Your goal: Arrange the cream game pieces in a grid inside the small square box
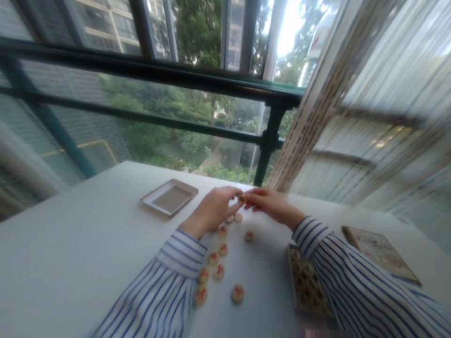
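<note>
Over the far part of the white table, my left hand (220, 204) and my right hand (269, 204) meet at the fingertips. Between them is a small round game piece (242, 198) with a dark marking, like a Chinese chess piece. Both hands pinch it. Below them lie several pale round pieces with red characters, among them a piece (223, 248) in a rough line and a piece (237, 293) set apart nearer me. Beneath my right forearm stands an open box (293, 281) of dark-marked pieces, partly hidden by the sleeve.
A shallow box lid or tray (169, 213) lies at the left on the white table (88, 253). A flat printed box or board (380, 251) lies at the right. Beyond the table are a dark green railing (176, 77) and a window; a striped curtain (317, 103) hangs at right.
</note>
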The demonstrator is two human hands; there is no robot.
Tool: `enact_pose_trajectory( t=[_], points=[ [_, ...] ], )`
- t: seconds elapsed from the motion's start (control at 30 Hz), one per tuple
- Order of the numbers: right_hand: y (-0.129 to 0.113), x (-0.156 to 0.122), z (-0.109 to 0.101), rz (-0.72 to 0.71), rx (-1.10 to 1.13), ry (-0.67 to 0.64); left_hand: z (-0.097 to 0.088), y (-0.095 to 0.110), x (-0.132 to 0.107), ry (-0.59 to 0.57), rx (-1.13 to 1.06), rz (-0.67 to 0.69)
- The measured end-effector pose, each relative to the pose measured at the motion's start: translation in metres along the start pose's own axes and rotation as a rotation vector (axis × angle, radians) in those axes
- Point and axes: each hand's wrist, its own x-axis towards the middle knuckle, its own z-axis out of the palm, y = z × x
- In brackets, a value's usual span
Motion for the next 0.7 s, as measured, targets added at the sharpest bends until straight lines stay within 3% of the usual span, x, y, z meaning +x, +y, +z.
enact_pose_trajectory(
  t=[0.7],
  points=[
    [-0.005, -0.006, 0.000, -0.012, -0.109, 0.010, -0.014, -0.009, -0.003, -0.088, 0.014, -0.049]
  ],
)
